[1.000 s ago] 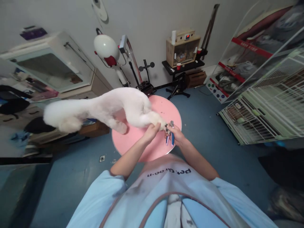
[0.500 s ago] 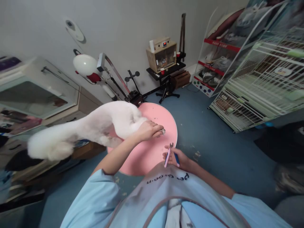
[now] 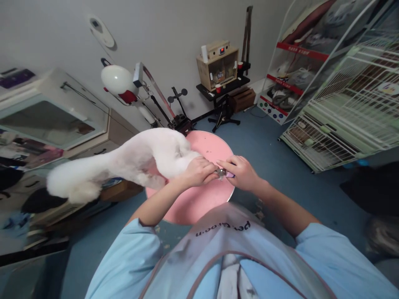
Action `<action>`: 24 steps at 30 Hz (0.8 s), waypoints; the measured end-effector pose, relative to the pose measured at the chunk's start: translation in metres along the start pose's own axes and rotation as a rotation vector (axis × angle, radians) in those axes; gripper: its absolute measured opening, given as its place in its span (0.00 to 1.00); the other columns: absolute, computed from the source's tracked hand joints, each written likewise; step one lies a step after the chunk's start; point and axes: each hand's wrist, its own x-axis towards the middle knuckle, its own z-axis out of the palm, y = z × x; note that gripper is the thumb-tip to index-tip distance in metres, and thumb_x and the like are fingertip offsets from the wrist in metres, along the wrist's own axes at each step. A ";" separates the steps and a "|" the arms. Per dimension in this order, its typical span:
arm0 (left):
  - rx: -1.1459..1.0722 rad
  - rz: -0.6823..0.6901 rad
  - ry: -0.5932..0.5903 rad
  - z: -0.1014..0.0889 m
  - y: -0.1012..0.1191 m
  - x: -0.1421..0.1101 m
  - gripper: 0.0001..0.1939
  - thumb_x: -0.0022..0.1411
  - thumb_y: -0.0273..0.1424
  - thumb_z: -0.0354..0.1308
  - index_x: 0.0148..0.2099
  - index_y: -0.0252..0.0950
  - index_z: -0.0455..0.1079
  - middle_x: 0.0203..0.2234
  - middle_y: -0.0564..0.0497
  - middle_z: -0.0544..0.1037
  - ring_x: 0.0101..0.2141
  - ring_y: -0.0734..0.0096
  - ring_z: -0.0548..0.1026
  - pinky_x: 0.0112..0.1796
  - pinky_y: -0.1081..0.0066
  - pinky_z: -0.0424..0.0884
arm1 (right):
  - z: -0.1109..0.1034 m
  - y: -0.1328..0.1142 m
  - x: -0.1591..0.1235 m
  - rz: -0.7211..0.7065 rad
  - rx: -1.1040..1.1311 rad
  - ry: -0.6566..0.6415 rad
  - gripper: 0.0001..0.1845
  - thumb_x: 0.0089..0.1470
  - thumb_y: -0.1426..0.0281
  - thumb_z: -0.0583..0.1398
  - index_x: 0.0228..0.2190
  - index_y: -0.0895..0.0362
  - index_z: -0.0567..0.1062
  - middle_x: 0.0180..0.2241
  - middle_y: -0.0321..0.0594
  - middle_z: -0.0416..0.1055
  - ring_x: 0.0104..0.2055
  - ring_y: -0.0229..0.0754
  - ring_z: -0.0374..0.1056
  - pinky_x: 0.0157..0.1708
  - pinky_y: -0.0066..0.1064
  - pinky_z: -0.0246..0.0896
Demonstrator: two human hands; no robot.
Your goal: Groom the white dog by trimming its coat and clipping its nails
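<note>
A white dog [image 3: 131, 160] stands on a round pink table [image 3: 199, 199], its head to the left. My left hand [image 3: 198, 171] is closed round one of the dog's paws near the table's middle. My right hand [image 3: 241, 171] is closed on nail clippers [image 3: 225, 174] with pink and blue handles. The metal tip of the clippers meets the paw between my two hands. Most of the clippers are hidden inside my fist.
A white dryer on a stand [image 3: 120, 81] rises behind the table. White wire cages [image 3: 343, 120] stand at the right, a red-edged shelf [image 3: 289, 70] beside them. A black side table with a wooden box [image 3: 218, 68] stands by the far wall. Blue floor surrounds the table.
My right hand has come up from near my chest to the paw, bringing the clippers against it. My left hand keeps hold of the paw. The camera has shifted a little.
</note>
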 end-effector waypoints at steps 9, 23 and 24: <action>-0.148 -0.085 0.000 0.000 0.000 0.000 0.08 0.43 0.26 0.67 0.31 0.39 0.77 0.24 0.46 0.74 0.29 0.66 0.67 0.51 0.65 0.55 | 0.000 -0.003 0.002 -0.024 0.098 -0.087 0.23 0.52 0.72 0.57 0.51 0.54 0.71 0.34 0.42 0.72 0.34 0.41 0.66 0.34 0.31 0.61; -0.087 -0.051 0.022 -0.006 0.008 0.004 0.11 0.41 0.25 0.69 0.31 0.39 0.78 0.26 0.47 0.75 0.30 0.68 0.70 0.44 0.71 0.58 | 0.023 -0.006 -0.014 0.207 0.144 0.177 0.19 0.50 0.75 0.56 0.46 0.53 0.71 0.34 0.41 0.72 0.34 0.41 0.68 0.35 0.32 0.65; -0.130 -0.084 0.049 -0.006 0.008 0.004 0.09 0.42 0.24 0.67 0.30 0.38 0.77 0.25 0.47 0.75 0.30 0.68 0.70 0.44 0.71 0.58 | 0.025 -0.007 -0.016 0.192 0.136 0.195 0.19 0.50 0.75 0.57 0.45 0.53 0.71 0.33 0.41 0.72 0.34 0.41 0.68 0.35 0.32 0.65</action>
